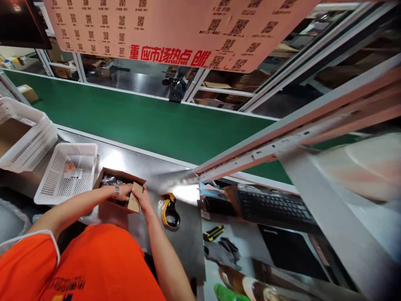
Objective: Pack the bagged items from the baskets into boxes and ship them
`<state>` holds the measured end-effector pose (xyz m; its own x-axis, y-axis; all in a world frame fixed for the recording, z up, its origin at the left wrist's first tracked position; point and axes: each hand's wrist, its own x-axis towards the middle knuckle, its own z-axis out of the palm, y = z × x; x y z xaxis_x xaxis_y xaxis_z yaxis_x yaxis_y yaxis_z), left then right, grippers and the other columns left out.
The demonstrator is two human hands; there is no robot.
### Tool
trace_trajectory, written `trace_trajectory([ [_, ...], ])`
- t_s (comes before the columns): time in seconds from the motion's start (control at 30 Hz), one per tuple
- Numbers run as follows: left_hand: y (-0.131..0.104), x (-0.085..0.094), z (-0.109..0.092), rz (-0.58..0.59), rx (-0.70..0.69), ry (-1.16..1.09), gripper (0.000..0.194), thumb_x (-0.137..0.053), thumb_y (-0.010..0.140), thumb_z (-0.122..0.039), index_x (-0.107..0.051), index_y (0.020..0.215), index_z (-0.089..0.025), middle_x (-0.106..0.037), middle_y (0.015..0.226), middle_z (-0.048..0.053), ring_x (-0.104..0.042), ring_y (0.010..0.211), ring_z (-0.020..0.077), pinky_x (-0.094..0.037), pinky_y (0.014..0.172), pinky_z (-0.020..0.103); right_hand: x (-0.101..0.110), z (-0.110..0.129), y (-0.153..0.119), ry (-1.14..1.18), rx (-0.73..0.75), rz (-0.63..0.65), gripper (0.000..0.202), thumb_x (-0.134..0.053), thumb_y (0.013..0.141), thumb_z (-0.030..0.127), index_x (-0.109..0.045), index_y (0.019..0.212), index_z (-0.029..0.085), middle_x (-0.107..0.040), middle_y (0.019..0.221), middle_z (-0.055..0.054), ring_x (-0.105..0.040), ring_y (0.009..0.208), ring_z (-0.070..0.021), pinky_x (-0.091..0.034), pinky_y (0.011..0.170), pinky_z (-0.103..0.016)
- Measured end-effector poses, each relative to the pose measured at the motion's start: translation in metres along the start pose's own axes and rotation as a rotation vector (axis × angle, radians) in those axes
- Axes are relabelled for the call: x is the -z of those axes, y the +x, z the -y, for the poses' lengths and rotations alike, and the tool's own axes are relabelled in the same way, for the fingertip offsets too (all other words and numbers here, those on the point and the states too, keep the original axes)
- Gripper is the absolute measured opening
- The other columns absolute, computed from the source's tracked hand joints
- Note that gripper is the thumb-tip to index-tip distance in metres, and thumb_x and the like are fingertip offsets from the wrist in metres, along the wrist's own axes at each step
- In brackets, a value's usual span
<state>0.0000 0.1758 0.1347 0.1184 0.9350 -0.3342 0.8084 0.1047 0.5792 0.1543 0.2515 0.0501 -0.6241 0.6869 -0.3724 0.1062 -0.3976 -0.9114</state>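
Observation:
On the steel bench stands an open cardboard box (pixel 120 205) with crinkled clear plastic (pixel 111 180) inside. My left hand (pixel 125 192), with a metal watch at its wrist, reaches down into this box beside the raised tan flap. Its fingertips are hidden there. My right hand (pixel 144 198) grips the tan cardboard flap (pixel 133 200) at the box's right end, thumb over its upper edge. A yellow and black tape dispenser (pixel 171 211) lies on the bench to the right of the box.
Left of the box sits a white perforated basket (pixel 50 188) holding a small labelled bag (pixel 73 170); stacked baskets (pixel 40 138) stand behind it. A green conveyor belt (pixel 140 121) runs beyond the bench. At right are a metal post (pixel 244 154), keyboard (pixel 272 205) and utility knife (pixel 214 233).

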Motion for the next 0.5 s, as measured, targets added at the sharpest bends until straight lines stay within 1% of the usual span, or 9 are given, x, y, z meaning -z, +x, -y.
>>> trace_trajectory([
  [0.07, -0.013, 0.01, 0.006, -0.025, 0.004, -0.089, 0.06, -0.081, 0.083, -0.021, -0.067, 0.142, -0.021, -0.077, 0.132, 0.011, -0.073, 0.121, 0.0303, -0.061, 0.102, 0.039, 0.002, -0.004, 0.0, -0.014, 0.004, -0.009, 0.084, -0.098, 0.057, 0.061, -0.062, 0.122, 0.023, -0.08, 0.118, -0.012, -0.077, 0.109, -0.0333, -0.062, 0.102, -0.05],
  [0.13, -0.03, 0.018, 0.011, -0.107, 0.066, -0.109, 0.054, -0.073, 0.09, -0.016, -0.067, 0.143, -0.023, -0.075, 0.139, 0.009, -0.071, 0.128, 0.0266, -0.058, 0.11, 0.038, 0.003, -0.006, 0.0, -0.05, 0.019, -0.032, 0.082, -0.097, 0.058, 0.061, -0.063, 0.121, 0.022, -0.081, 0.118, -0.012, -0.078, 0.107, -0.0321, -0.062, 0.101, -0.048],
  [0.2, -0.046, 0.023, 0.016, -0.201, 0.132, -0.042, 0.048, -0.066, 0.095, -0.013, -0.068, 0.143, -0.022, -0.073, 0.142, 0.01, -0.069, 0.132, 0.025, -0.054, 0.117, 0.039, 0.002, -0.006, 0.0, -0.099, 0.038, -0.051, 0.079, -0.096, 0.061, 0.062, -0.064, 0.12, 0.021, -0.081, 0.117, -0.012, -0.078, 0.106, -0.0316, -0.063, 0.098, -0.047],
  [0.23, -0.051, 0.024, 0.017, -0.214, 0.169, 0.017, 0.045, -0.065, 0.096, -0.013, -0.069, 0.141, -0.019, -0.072, 0.142, 0.013, -0.068, 0.133, 0.0268, -0.054, 0.116, 0.04, 0.002, -0.006, 0.0, -0.13, 0.043, -0.059, 0.078, -0.095, 0.061, 0.062, -0.064, 0.12, 0.022, -0.082, 0.116, -0.012, -0.079, 0.105, -0.0315, -0.063, 0.096, -0.046],
  [0.3, -0.056, 0.024, 0.017, -0.148, 0.238, 0.15, 0.038, -0.071, 0.092, -0.012, -0.075, 0.129, -0.012, -0.072, 0.136, 0.021, -0.069, 0.129, 0.0338, -0.056, 0.113, 0.044, 0.002, -0.004, 0.002, -0.207, 0.045, -0.079, 0.076, -0.094, 0.062, 0.063, -0.065, 0.119, 0.022, -0.083, 0.114, -0.012, -0.079, 0.104, -0.0323, -0.064, 0.094, -0.047],
  [0.37, -0.051, 0.023, 0.015, -0.041, 0.267, 0.24, 0.034, -0.079, 0.083, -0.009, -0.078, 0.116, -0.008, -0.071, 0.13, 0.026, -0.069, 0.126, 0.0395, -0.057, 0.11, 0.047, 0.004, -0.001, 0.004, -0.292, 0.044, -0.104, 0.073, -0.093, 0.062, 0.063, -0.067, 0.118, 0.022, -0.083, 0.113, -0.012, -0.079, 0.103, -0.034, -0.065, 0.093, -0.047],
  [0.43, -0.042, 0.022, 0.011, 0.03, 0.241, 0.263, 0.036, -0.083, 0.076, -0.006, -0.079, 0.111, -0.009, -0.072, 0.125, 0.026, -0.068, 0.126, 0.0412, -0.056, 0.11, 0.047, 0.006, 0.003, 0.006, -0.383, 0.048, -0.123, 0.071, -0.091, 0.064, 0.064, -0.07, 0.116, 0.02, -0.084, 0.113, -0.014, -0.08, 0.104, -0.036, -0.065, 0.093, -0.049],
  [0.47, -0.039, 0.022, 0.01, 0.038, 0.219, 0.252, 0.037, -0.084, 0.075, -0.007, -0.079, 0.111, -0.009, -0.073, 0.123, 0.026, -0.068, 0.125, 0.0411, -0.056, 0.11, 0.047, 0.007, 0.006, 0.006, -0.426, 0.052, -0.127, 0.071, -0.09, 0.065, 0.064, -0.071, 0.117, 0.02, -0.084, 0.113, -0.015, -0.08, 0.105, -0.037, -0.065, 0.094, -0.05],
  [0.5, -0.037, 0.023, 0.011, 0.023, 0.19, 0.227, 0.038, -0.085, 0.076, -0.009, -0.078, 0.113, -0.01, -0.073, 0.122, 0.024, -0.068, 0.125, 0.0404, -0.056, 0.109, 0.046, 0.009, 0.008, 0.005, -0.465, 0.054, -0.124, 0.072, -0.089, 0.065, 0.065, -0.072, 0.117, 0.019, -0.084, 0.114, -0.016, -0.08, 0.107, -0.038, -0.065, 0.095, -0.051],
])
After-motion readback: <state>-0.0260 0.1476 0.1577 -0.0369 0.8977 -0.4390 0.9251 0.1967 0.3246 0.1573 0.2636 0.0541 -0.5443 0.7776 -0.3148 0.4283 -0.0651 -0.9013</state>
